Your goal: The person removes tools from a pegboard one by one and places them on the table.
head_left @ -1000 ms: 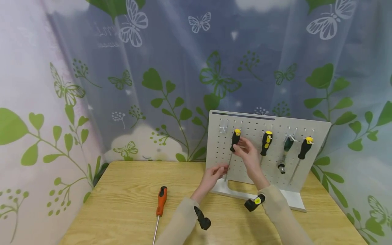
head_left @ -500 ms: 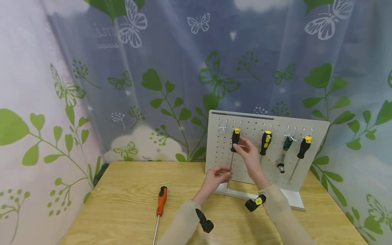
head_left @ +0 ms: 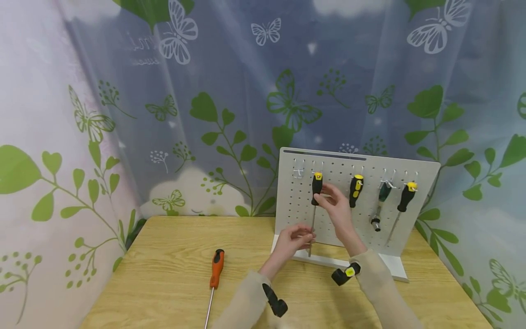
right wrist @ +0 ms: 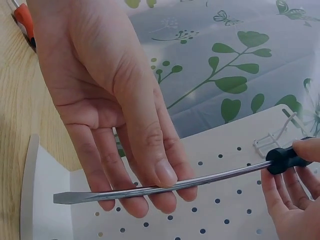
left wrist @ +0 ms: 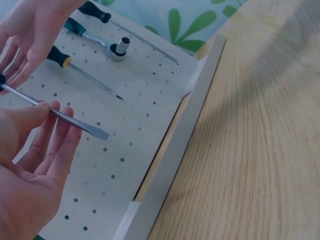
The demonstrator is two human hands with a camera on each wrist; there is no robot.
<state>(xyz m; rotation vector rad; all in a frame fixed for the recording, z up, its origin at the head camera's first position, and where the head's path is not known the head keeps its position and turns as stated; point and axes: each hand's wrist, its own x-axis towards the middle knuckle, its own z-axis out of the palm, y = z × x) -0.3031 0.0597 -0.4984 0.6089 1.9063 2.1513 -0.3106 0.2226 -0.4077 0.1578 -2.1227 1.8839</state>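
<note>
A flat-blade screwdriver with a black handle and yellow end (head_left: 317, 188) stands almost upright before the white pegboard (head_left: 296, 205), its top at a wire hook. My right hand (head_left: 338, 209) holds the lower handle between thumb and fingers. Lower down, my left hand (head_left: 291, 243) pinches the metal shaft. In the left wrist view, the thumb lies over the shaft (left wrist: 67, 119) and the fingers sit beneath, with the flat tip sticking out past them. The right wrist view shows the handle (right wrist: 285, 159) in the right fingers and the left hand (right wrist: 115, 110) along the shaft.
Right of the hands hang a black-and-yellow screwdriver (head_left: 356, 191), a green-handled ratchet (head_left: 382, 201) and another black screwdriver (head_left: 407, 196). A bare wire hook (head_left: 298, 173) is at the board's left. An orange screwdriver (head_left: 217, 269) lies on the wooden table (head_left: 164, 256).
My left hand has moved right and slightly down, from beside the shaft to pinching it. The shaft's tip has swung right, so the screwdriver stands more upright. The right hand stays on the handle.
</note>
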